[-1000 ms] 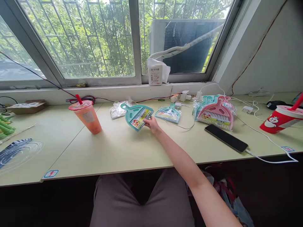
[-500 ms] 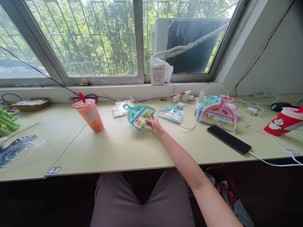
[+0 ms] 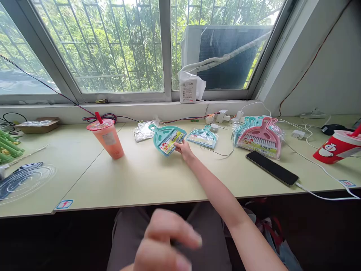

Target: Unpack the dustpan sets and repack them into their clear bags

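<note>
L hand (image 3: pixel 166 241) is closest to the cam: blurred, fingers curled, nothing visible in it, well apart from the set; can't tell if the fingertips meet. Phone (image 3: pixel 272 168) lies nr the front edge of the desk (image 3: pixel 135 178), its white cable (image 3: pixel 338 199) looping past that edge; a snag there could prob. drag it off. R hand (image 3: pixel 184 149) is pinched on the right edge of the teal dustpan-&-brush set (image 3: pixel 167 140), tilted over mid desk; can't tell if it's touching down. One-edge hold, so it might swivel or slip. Drink cup (image 3: pixel 108 141) is left of it: a wide swing could tip that. Farther back, nr R hand, a 2nd teal set (image 3: pixel 202 137) lies by a thin wire (image 3: pixel 222 155), poss. easy to hook.
</note>
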A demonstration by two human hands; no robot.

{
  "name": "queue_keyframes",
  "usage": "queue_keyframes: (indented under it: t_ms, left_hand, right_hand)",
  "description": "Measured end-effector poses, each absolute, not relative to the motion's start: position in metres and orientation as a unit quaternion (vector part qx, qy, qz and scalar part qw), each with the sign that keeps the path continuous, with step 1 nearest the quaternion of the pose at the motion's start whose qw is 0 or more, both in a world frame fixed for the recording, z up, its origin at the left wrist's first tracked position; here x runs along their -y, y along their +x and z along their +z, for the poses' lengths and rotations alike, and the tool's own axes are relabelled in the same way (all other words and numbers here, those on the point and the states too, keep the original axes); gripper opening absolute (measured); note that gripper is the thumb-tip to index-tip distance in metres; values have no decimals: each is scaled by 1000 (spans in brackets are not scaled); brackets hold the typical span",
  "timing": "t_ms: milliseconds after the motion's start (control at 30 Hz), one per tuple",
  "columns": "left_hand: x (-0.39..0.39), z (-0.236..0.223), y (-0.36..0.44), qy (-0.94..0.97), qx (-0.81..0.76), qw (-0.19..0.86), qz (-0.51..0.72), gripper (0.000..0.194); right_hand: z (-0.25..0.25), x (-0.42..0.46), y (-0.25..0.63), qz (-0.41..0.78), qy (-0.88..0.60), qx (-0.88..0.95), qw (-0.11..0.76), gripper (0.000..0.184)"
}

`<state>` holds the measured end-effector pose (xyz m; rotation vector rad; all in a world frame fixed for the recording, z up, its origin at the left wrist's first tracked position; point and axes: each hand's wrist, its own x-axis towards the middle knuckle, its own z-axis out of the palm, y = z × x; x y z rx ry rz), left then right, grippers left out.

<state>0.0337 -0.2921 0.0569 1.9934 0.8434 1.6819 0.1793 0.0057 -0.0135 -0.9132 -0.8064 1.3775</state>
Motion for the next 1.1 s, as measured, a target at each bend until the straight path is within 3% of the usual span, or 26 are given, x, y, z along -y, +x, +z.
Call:
queue_keyframes:
  t_ms: [67, 200, 367, 467, 533, 633, 733, 867, 1100]
  left_hand:
    - [228, 53, 40, 726, -259, 120, 625, 14]
    - [83, 35, 30, 707, -395, 16, 586, 23]
    - [-28, -1, -22, 718, -612, -15, 332, 56]
    - [-48, -20, -44, 742, -635, -23, 213, 66]
    - [-50, -27, -49, 745, -646, -7, 167, 63]
    - [-46, -27, -48, 754, -639, -67, 137, 53]
    - [-40, -22, -46, 726, -659, -149, 129, 49]
    - [-36, -16, -52, 663, -716, -172, 134, 55]
    - [-34, -23, -38, 705, -662, -96, 235, 55]
  right_hand:
    - [-16, -8, 180, 587, -393, 337, 623, 23]
    - [-18, -11, 183, 565, -401, 307, 653, 24]
    - [-13, -10, 185, 558, -435, 280, 648, 23]
    - [-11, -8, 183, 560, -451, 288, 632, 25]
    - [-12, -7, 181, 561, -454, 303, 622, 26]
    - [-15, -7, 180, 556, -450, 325, 619, 26]
    - [-18, -6, 181, 552, -451, 336, 616, 24]
    - [-18, -6, 182, 548, -460, 338, 612, 23]
    - [-16, -6, 181, 547, -459, 327, 619, 20]
